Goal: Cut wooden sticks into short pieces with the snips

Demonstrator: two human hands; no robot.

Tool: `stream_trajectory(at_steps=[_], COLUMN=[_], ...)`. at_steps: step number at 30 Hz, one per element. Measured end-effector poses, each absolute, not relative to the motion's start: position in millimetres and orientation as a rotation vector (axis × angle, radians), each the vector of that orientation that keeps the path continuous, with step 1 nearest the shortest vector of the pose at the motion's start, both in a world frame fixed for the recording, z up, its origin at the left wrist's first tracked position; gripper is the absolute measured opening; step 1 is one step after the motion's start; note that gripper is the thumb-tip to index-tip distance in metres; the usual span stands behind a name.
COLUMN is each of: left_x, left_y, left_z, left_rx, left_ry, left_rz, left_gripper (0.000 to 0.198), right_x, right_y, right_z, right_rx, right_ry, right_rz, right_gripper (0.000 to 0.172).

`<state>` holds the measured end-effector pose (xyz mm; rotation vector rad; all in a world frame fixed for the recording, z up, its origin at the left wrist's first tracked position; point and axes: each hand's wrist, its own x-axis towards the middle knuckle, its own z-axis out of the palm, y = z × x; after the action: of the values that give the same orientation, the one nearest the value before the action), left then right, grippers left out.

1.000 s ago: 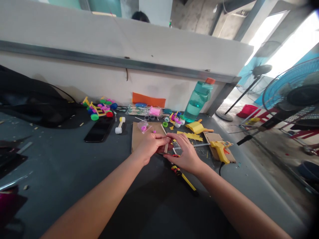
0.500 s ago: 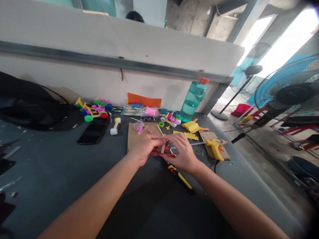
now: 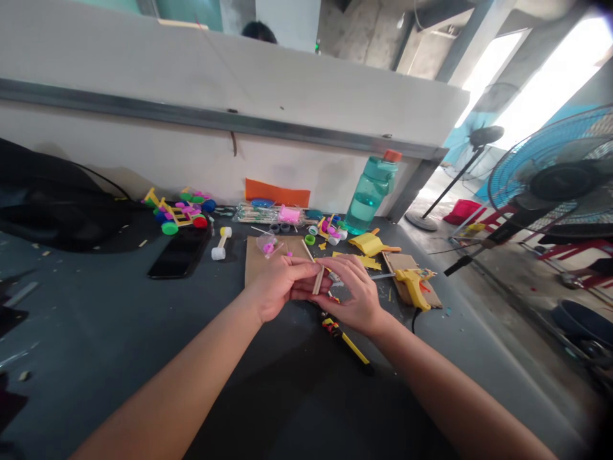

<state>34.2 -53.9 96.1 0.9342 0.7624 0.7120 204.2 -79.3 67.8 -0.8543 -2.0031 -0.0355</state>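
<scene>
Grip: left hand point(image 3: 275, 289) and right hand point(image 3: 355, 295) both pinch wooden stick point(image 3: 318, 280) | risk: uneven fingertip pressure may snap or drop it

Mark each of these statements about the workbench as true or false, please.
1. The left hand and the right hand hold a wooden stick between them. True.
2. The yellow glue gun lies left of the left hand. False: the glue gun lies right of the right hand.
3. The teal water bottle stands upright at the back of the table. True.
4. The black phone rests on the cardboard sheet. False: the phone lies on the table, left of the sheet.
</scene>
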Motion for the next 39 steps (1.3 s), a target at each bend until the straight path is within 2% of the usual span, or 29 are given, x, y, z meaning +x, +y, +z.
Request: stream_trajectory(at_steps=[10, 14, 15, 20, 33, 39], left_x=[39, 40, 40, 38, 37, 36], left_y=[-69, -69, -69, -68, -65, -65], left_z=[114, 116, 116, 115, 111, 113], left_rx=[1.087, 1.087, 1.098, 1.128, 1.051, 1.051], left_ry=[0.833, 0.861, 0.862, 0.836, 0.848, 0.853], left_rz=[0.804, 0.809, 0.806, 0.788, 0.765, 0.760], left_gripper=[0.025, 0.022, 0.022, 0.024, 0.027, 0.026], right_x=[204, 204, 204, 204, 200, 202], right_y=[-84, -86, -87, -89, -86, -84], right_z=[74, 79, 81, 85, 82, 77], right_rx=[-0.831, -0.863, -0.864, -0.884, -0.867, -0.844], right_ry=[-1.982, -2.013, -2.017, -1.968, -1.999, -2.031], right_rz=[-0.078, 0.055, 0.101, 0.230, 0.019, -0.043], right_gripper=[0.055, 0.078, 0.079, 0.048, 0.051, 0.060])
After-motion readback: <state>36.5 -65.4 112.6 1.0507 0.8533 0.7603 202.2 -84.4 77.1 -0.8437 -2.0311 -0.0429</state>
